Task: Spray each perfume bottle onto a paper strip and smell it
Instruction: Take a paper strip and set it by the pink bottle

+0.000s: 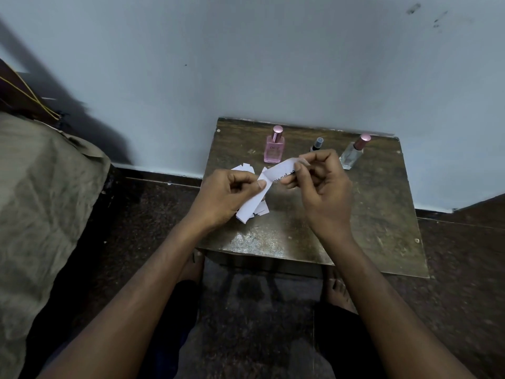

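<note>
**Paper strip picked out, no bottle sprayed yet**

On the table, three bottles are stood near the wall. A paper strip is pinched between the left hand and right hand, above the loose strips. A bottle must be lifted next, judging by this.

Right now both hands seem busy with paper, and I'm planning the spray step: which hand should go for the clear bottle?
Right, probably. The right hand is nearest the clear bottle; the left hand already pinches a paper strip and could keep holding it.
</note>
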A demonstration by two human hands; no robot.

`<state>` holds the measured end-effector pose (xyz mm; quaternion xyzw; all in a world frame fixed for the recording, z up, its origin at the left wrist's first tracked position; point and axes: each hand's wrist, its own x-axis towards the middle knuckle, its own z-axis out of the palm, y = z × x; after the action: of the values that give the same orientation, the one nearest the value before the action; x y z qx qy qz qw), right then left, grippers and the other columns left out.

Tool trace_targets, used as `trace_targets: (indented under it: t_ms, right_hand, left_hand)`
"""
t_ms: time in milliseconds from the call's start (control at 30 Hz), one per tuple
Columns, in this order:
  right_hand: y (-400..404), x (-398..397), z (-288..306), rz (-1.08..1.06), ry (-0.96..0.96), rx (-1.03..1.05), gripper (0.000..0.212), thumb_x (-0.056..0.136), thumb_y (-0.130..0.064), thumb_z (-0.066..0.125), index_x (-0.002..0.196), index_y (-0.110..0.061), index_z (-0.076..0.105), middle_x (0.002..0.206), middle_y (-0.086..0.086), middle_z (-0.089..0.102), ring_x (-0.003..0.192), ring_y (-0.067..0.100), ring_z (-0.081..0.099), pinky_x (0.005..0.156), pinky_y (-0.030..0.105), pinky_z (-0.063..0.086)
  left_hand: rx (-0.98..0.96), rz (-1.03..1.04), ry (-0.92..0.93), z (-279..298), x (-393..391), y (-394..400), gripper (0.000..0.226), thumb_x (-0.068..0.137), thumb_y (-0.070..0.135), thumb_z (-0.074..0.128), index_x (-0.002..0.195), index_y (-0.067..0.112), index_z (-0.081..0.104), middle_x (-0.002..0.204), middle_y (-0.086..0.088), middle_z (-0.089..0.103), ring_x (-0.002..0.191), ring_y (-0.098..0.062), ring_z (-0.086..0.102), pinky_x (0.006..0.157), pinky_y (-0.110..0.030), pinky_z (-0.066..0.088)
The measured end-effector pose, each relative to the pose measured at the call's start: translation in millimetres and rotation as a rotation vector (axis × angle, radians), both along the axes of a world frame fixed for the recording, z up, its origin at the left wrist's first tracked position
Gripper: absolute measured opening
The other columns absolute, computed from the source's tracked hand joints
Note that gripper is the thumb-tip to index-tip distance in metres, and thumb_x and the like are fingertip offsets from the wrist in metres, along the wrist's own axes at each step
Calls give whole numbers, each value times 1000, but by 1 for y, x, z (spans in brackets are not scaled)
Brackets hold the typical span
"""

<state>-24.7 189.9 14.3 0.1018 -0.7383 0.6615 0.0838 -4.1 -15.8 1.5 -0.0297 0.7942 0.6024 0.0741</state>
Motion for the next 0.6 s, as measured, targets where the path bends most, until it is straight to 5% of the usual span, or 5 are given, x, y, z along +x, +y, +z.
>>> trace_targets:
  t_ms: [67,200,333,600]
  right_hand:
    - [0,-2,0,-21,-48,-60,15,98,-5,75,104,-9,62,92,7,76,84,22,78,79,42,65]
    - [0,-2,-6,23,-39,85,27,88,-15,87,110,-10,71,96,2,76,86,21,75,78,41,65]
    - [-3,1,-5,52,68,285,24,86,-23,89,107,-17,79,99,-4,75,85,16,73,75,41,63]
    - [-5,6,-2,-21,226,408,21,84,-21,92,99,-12,80,95,-5,78,86,5,73,74,16,54]
  left_hand:
    - [-77,-39,46,-2,-1,-2,16,96,43,75,109,35,81,86,-10,78,79,-33,76,74,-50,63]
    - [-225,-79,123,-1,0,1,18,98,51,68,107,38,78,87,6,78,70,-6,69,68,-36,56]
    - [-170,-48,124,4,1,7,13,101,41,70,102,32,78,89,5,80,77,-13,78,72,-48,65]
    - [-226,99,260,2,3,12,17,103,43,69,98,31,80,86,12,78,82,-10,76,71,-47,63]
